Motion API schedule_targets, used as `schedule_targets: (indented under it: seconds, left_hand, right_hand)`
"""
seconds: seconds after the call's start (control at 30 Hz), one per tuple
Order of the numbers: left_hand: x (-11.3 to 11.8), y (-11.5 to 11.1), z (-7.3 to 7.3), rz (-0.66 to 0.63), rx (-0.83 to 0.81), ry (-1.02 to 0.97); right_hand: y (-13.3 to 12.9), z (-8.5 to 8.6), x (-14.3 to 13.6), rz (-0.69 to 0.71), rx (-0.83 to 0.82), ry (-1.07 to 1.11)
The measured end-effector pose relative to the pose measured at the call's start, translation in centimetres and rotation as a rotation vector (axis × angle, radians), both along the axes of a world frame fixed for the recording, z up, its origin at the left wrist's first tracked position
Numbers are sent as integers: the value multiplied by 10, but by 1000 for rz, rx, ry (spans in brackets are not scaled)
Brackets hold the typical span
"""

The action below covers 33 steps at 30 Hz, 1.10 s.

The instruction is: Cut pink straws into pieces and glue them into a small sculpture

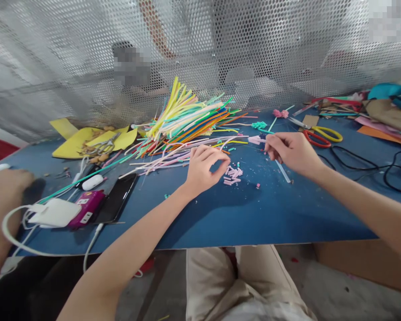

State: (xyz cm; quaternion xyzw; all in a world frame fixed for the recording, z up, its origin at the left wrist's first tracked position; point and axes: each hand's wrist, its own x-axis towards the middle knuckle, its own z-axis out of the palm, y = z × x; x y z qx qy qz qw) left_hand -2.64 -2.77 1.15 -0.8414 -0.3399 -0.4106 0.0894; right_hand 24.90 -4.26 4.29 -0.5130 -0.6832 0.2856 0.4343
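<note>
My left hand (207, 168) hovers over the blue table, its thumb and forefinger curled into a ring with the tips pressed together. Anything between those tips is too small to make out. Just beyond it curves a pale pipe cleaner (225, 142). Farther right, my right hand (292, 151) is closed in a pinch, with a lilac pipe cleaner piece (255, 140) sticking out left of its fingertips. Short cut lilac pieces (233, 174) lie in a small heap between the hands. A clear stick (283, 171) rests below my right hand.
A big pile of coloured pipe cleaners (190, 118) fills the back. Scissors with red and yellow handles (322, 134) lie right, beside black cable (361, 165). At left are a phone (116, 198), a purple power strip (87, 208), a white charger (55, 212) and another person's arm (3, 209).
</note>
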Motion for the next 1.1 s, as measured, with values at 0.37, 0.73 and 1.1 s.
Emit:
schedule_targets:
  seconds: [0.37,0.73,1.1]
  left_hand:
    - [4,1,-7,-5,-67,21]
    - [8,-1,-10,18,-135,15]
    - [10,-1,-11,3,-184,33]
  right_hand:
    - [-5,-41,-40,263,-356,655]
    - [-12,-59,-54,158,-333,594]
    - [-16,-56,-58,126,-375,515]
